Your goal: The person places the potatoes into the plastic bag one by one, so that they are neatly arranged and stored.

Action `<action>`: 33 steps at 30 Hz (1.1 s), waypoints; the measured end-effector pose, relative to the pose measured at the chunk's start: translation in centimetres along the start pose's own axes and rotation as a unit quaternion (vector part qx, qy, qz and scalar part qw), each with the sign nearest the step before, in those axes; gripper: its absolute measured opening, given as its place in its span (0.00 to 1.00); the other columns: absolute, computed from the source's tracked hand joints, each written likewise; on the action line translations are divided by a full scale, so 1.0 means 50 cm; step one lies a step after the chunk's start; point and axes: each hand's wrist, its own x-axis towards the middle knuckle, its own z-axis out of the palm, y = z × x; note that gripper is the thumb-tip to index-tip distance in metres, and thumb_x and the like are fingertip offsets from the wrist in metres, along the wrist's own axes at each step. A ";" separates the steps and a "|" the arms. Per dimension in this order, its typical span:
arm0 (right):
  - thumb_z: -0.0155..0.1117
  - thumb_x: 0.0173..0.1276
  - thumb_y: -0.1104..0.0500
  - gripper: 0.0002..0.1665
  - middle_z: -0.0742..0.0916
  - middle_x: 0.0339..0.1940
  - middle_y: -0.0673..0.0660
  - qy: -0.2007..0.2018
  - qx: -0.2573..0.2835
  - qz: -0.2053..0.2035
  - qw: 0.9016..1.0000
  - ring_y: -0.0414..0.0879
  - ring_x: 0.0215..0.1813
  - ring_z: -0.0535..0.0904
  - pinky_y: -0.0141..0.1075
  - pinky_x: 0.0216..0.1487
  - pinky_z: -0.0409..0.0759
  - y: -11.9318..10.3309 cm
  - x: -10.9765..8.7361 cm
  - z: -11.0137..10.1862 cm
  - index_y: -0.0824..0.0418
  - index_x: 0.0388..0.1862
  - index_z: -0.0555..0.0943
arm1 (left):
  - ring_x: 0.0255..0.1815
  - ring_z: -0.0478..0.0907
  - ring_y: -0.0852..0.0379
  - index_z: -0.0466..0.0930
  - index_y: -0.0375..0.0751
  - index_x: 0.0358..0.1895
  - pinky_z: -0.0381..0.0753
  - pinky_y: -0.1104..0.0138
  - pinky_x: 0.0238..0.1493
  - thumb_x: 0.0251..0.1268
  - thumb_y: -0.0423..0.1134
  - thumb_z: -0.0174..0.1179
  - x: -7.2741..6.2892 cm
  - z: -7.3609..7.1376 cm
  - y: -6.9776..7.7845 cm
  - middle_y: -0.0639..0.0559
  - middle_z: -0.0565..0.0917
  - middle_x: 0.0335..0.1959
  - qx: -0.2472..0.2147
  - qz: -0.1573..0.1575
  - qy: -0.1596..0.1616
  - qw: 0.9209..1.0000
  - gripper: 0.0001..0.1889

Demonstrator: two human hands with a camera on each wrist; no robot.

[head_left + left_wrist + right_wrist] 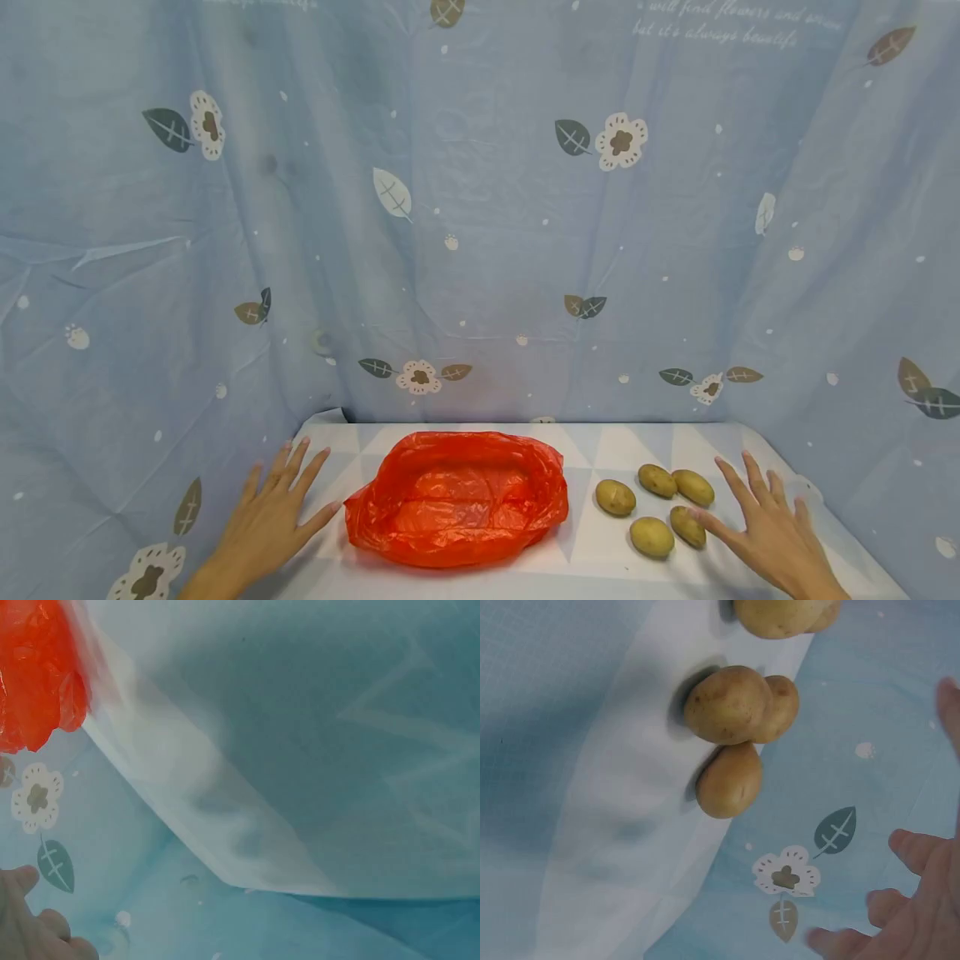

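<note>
A red plastic bag (pixel 465 546) lies spread on the table, its mouth gaping upward. My left hand (pixel 262 521) is held to the left of the bag with fingers spread, holding nothing; its fingertips show at the lower left of the left wrist view. Several potatoes lie loose right of the bag, among them a front potato (pixel 652 537) and a left potato (pixel 616 497). My right hand (pixel 776 533), fingers spread, is just right of them. Its thumb overlaps the nearest potato (pixel 688 527) in the head view. In the right wrist view, the potatoes (pixel 727 705) sit apart from the fingers.
A white and pale grey patterned cloth covers the table (pixel 600 575). Blue curtain (pixel 495 275) with leaf and flower prints hangs behind the table and along both sides. A dark gap (pixel 347 414) shows at the back left corner.
</note>
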 end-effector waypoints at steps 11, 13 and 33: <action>0.58 0.67 0.24 0.57 0.84 0.53 0.74 -0.090 0.044 0.047 0.994 0.67 0.46 0.84 0.62 0.39 0.81 -0.002 0.002 0.007 0.72 0.71 0.70 | 0.68 0.73 0.33 0.70 0.42 0.74 0.73 0.36 0.62 0.73 0.61 0.59 0.015 0.001 0.019 0.36 0.71 0.73 -0.157 -0.010 -0.043 0.987 0.36; 0.61 0.67 0.26 0.52 0.87 0.48 0.69 -0.086 0.052 0.042 0.994 0.59 0.41 0.85 0.57 0.36 0.83 -0.003 0.001 0.012 0.72 0.66 0.75 | 0.67 0.75 0.35 0.71 0.42 0.73 0.75 0.38 0.62 0.73 0.61 0.60 0.018 0.005 0.022 0.38 0.75 0.71 -0.187 -0.028 -0.049 0.981 0.35; 0.68 0.66 0.32 0.40 0.87 0.47 0.63 -0.079 0.101 0.043 0.991 0.51 0.39 0.83 0.51 0.36 0.82 -0.014 -0.003 0.072 0.65 0.59 0.82 | 0.55 0.78 0.50 0.73 0.49 0.71 0.83 0.62 0.47 0.64 0.51 0.72 0.033 0.032 0.073 0.46 0.81 0.61 -0.346 -0.057 -0.099 0.931 0.33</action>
